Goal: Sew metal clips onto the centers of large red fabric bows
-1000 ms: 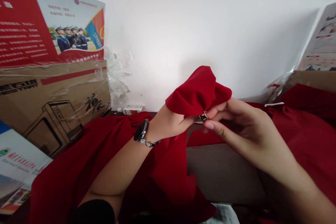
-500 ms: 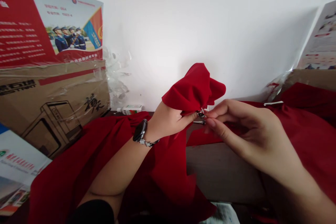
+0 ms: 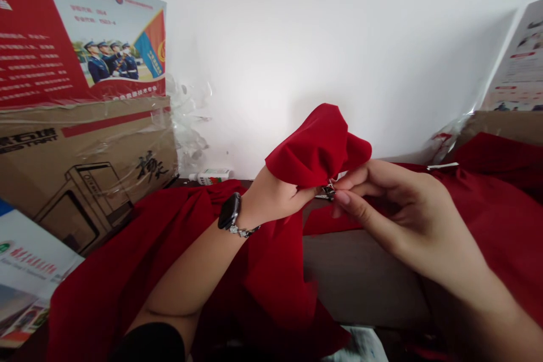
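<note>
Bunched red cloth (image 3: 314,150) rises over my left hand (image 3: 278,198), which wears a black watch and a bracelet. The fingers of that hand are closed on the cloth, and its thumb points right. At the thumb tip is a small shiny metal piece (image 3: 328,189), too small to name. My right hand (image 3: 407,209) pinches at this piece from the right with thumb and forefinger. More red cloth (image 3: 275,277) hangs below my left wrist and spreads to the left.
A cardboard box (image 3: 97,175) with a printed board (image 3: 114,34) above it stands at left. A white bottle (image 3: 212,176) lies by the wall. Red cloth (image 3: 496,209) covers the right side, with a white strip (image 3: 443,167) on it.
Both hands and the bunched cloth have shifted slightly; the cloth and my left hand moved a little to the right. The fingertips of the two hands are closer together at the metal piece.
</note>
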`<action>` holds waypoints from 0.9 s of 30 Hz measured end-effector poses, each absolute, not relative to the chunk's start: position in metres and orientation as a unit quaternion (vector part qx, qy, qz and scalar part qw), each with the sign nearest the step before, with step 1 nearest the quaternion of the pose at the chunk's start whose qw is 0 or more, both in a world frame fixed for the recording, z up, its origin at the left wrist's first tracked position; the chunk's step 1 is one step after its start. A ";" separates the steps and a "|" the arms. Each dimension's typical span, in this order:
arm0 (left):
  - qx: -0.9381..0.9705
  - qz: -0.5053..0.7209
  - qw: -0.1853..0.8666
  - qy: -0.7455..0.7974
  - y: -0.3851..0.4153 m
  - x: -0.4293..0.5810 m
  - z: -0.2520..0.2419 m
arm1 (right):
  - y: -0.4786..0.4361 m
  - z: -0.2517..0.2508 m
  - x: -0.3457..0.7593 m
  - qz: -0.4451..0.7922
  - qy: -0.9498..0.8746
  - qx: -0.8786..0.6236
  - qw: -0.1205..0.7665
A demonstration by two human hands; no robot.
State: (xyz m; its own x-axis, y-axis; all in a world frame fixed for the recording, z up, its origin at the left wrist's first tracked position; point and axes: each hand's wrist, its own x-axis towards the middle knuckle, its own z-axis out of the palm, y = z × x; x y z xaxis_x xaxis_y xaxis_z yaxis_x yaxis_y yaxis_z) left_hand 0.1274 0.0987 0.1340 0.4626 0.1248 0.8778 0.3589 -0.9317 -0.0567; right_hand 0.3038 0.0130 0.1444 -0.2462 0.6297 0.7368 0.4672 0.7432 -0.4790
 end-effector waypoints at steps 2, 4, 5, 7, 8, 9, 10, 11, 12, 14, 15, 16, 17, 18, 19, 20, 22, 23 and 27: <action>-0.851 -0.492 0.117 -0.140 0.100 0.127 0.134 | 0.014 0.144 0.303 0.094 -0.774 -0.354 0.517; -0.856 -0.488 0.111 -0.130 0.100 0.127 0.134 | 0.015 0.145 0.302 0.112 -0.764 -0.351 0.531; -0.858 -0.486 0.107 -0.125 0.101 0.127 0.135 | 0.015 0.145 0.301 0.123 -0.761 -0.346 0.534; -0.864 -0.478 0.093 -0.124 0.101 0.127 0.135 | 0.018 0.145 0.300 0.149 -0.763 -0.332 0.534; -0.868 -0.473 0.085 -0.127 0.101 0.126 0.135 | 0.019 0.146 0.299 0.163 -0.765 -0.325 0.532; -0.872 -0.466 0.074 -0.131 0.101 0.126 0.136 | 0.020 0.146 0.299 0.173 -0.766 -0.318 0.531; -0.875 -0.461 0.060 -0.136 0.101 0.126 0.137 | 0.021 0.146 0.299 0.180 -0.766 -0.312 0.532; -0.878 -0.458 0.039 -0.137 0.100 0.125 0.138 | 0.022 0.146 0.300 0.181 -0.766 -0.305 0.536; -0.881 -0.455 0.010 -0.133 0.100 0.124 0.140 | 0.023 0.146 0.301 0.177 -0.767 -0.299 0.539; -0.888 -0.440 -0.071 -0.113 0.099 0.122 0.144 | 0.024 0.146 0.303 0.159 -0.774 -0.279 0.546; -0.891 -0.428 -0.116 -0.100 0.099 0.121 0.146 | 0.023 0.147 0.305 0.146 -0.778 -0.266 0.550; -0.894 -0.410 -0.159 -0.087 0.099 0.120 0.147 | 0.023 0.147 0.306 0.131 -0.780 -0.254 0.557; -0.897 -0.388 -0.199 -0.075 0.100 0.120 0.147 | 0.023 0.148 0.307 0.118 -0.780 -0.245 0.564; -0.900 -0.364 -0.232 -0.065 0.101 0.119 0.147 | 0.022 0.148 0.307 0.107 -0.778 -0.241 0.570; -0.902 -0.343 -0.257 -0.057 0.104 0.119 0.146 | 0.022 0.149 0.307 0.097 -0.776 -0.247 0.573; -0.903 -0.327 -0.274 -0.052 0.106 0.119 0.144 | 0.021 0.149 0.307 0.090 -0.772 -0.263 0.571; -0.905 -0.320 -0.275 -0.046 0.113 0.119 0.140 | 0.021 0.149 0.307 0.071 -0.764 -0.303 0.564; -0.906 -0.331 -0.261 -0.044 0.116 0.119 0.138 | 0.022 0.149 0.307 0.056 -0.762 -0.321 0.560; -0.907 -0.372 -0.194 -0.038 0.125 0.116 0.138 | 0.024 0.152 0.306 0.013 -0.799 -0.332 0.501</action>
State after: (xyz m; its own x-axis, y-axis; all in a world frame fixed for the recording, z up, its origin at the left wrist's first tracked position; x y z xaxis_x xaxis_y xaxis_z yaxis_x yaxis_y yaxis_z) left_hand 0.1162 0.1255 0.1377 0.7202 0.2129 0.6603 -0.0759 -0.9219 0.3800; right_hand 0.3061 0.0243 0.1521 -0.2771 0.5447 0.7915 0.5179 0.7785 -0.3545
